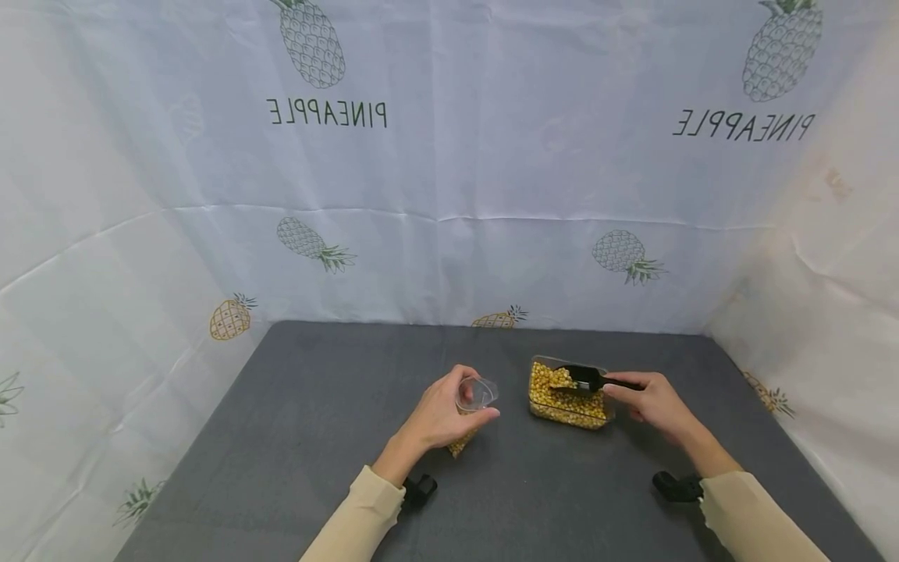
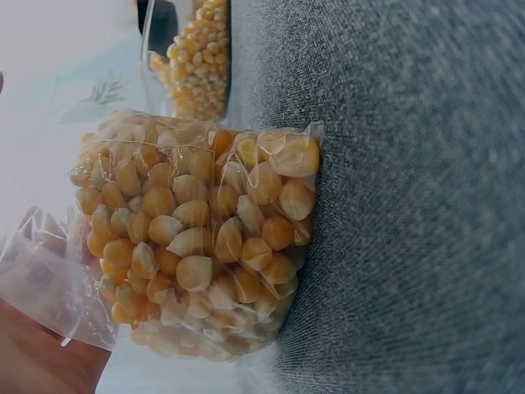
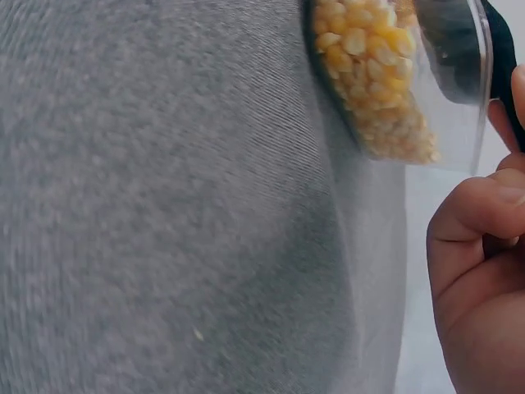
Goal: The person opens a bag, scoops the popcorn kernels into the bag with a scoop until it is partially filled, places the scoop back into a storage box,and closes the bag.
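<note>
Corn (image 2: 193,246) fills the lower part of a clear bag (image 1: 472,406) that stands on the grey bench (image 1: 295,421), the yellow kernels packed tight against the film. The bag's mouth is held wide and round. Just to its right sits a clear tub (image 1: 567,398), also full of corn, well apart from the bench edges.

My left hand (image 1: 442,417) curls round the bag's upper part, thumb and fingers pinching the loose film near the rim, wrist angled in from the lower left. My right hand (image 1: 649,402) grips the handle of a black scoop (image 1: 586,378), fingers folded tight round it; the scoop's bowl lies over the tub's far side, on the corn. Both sleeves are beige.
</note>
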The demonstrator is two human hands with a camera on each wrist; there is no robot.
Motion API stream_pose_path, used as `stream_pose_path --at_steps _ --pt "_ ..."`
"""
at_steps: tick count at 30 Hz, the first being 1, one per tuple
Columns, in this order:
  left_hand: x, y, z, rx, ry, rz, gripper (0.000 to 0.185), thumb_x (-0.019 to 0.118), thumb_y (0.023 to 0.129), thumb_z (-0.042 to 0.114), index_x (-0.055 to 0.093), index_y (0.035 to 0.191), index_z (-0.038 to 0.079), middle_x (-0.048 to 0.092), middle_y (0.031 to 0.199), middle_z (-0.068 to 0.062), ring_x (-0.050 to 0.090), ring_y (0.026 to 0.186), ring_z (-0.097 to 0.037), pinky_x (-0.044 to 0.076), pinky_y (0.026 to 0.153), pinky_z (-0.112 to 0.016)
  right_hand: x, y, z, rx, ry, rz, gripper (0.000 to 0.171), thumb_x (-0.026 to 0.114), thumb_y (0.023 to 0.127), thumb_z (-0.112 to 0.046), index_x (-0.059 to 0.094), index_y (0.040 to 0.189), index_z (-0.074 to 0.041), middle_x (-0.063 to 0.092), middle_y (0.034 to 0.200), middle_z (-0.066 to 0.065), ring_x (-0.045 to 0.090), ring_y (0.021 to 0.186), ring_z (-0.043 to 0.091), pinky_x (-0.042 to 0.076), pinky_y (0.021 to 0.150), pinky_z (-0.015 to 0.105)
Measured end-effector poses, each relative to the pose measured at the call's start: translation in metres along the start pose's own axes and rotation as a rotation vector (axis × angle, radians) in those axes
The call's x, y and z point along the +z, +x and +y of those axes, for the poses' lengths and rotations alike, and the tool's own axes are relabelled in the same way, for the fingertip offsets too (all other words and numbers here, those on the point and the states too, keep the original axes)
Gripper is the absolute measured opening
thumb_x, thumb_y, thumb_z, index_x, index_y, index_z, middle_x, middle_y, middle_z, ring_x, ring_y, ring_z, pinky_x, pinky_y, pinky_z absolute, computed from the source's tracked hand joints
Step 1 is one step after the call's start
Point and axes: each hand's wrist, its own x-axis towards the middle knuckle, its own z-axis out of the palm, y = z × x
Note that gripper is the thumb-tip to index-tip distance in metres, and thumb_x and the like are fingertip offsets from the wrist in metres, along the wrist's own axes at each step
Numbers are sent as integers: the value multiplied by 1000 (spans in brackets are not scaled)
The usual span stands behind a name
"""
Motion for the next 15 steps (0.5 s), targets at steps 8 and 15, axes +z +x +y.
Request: stream_pose_path --at_steps 8,15 --pt "0 0 0 7 4 -3 58 75 88 51 58 125 10 58 90 -2 50 73 -9 44 67 -28 -5 -5 -4 -27 -4 12 60 67 100 -31 51 144 7 40 70 3 28 49 12 38 51 41" --pt "0 0 0 7 9 -4 59 76 88 53 58 124 10 56 89 1 50 72 -9 44 66 -28 -6 -8 -5 -39 16 27 60 66 101 -30 50 145 7 38 69 2 31 50 14 40 53 41"
